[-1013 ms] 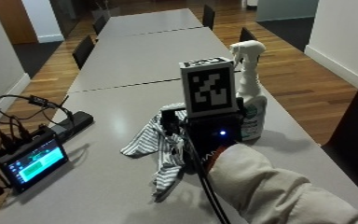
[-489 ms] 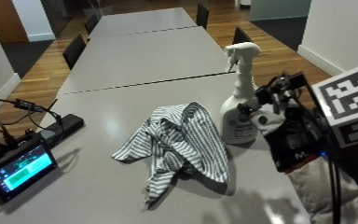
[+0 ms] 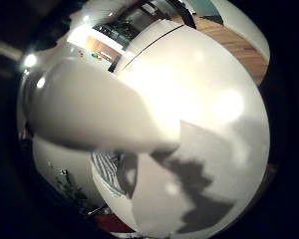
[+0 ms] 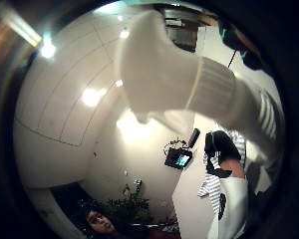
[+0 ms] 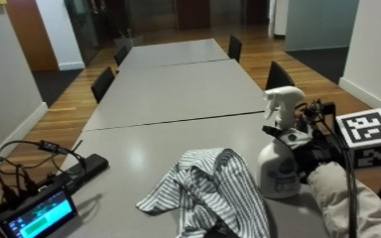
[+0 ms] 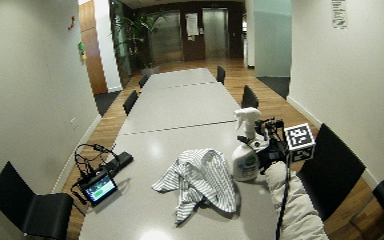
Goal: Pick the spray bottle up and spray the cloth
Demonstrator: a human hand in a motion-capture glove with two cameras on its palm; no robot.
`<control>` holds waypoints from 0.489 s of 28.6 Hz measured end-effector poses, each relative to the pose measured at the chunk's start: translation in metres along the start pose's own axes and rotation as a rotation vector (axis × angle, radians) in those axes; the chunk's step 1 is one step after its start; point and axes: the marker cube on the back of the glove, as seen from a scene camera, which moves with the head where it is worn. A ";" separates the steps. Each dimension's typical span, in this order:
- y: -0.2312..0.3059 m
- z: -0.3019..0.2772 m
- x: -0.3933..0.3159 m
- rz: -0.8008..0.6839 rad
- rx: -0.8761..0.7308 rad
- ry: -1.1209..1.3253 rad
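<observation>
Spray bottle (image 6: 246,150) upright on the grey table (image 6: 172,107), beside a striped cloth (image 6: 198,182).
The bottle's far side is met by the gloved right hand (image 6: 272,150); a small lit screen (image 6: 99,187) is seen near the table's left edge.

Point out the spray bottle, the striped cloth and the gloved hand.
spray bottle (image 5: 280,171): outside view, on its label.
striped cloth (image 5: 210,191): outside view, on its middle folds.
gloved right hand (image 5: 309,153): outside view, behind the bottle.

The spray bottle (image 5: 280,163) is white with a white trigger head, and a teal mark on its label. The cloth (image 5: 212,193) is white with thin dark grey stripes. The desk (image 5: 170,99) is pale grey. The gloved hand (image 5: 309,148) is black, its sleeve (image 5: 349,208) cream. The chairs (image 5: 102,84) are black, the floor (image 5: 65,124) warm brown wood.
</observation>
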 end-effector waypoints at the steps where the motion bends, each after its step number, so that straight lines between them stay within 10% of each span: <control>1: 0.001 -0.001 0.007 0.003 -0.004 -0.010; 14: 0.020 -0.008 0.022 -0.002 0.235 0.029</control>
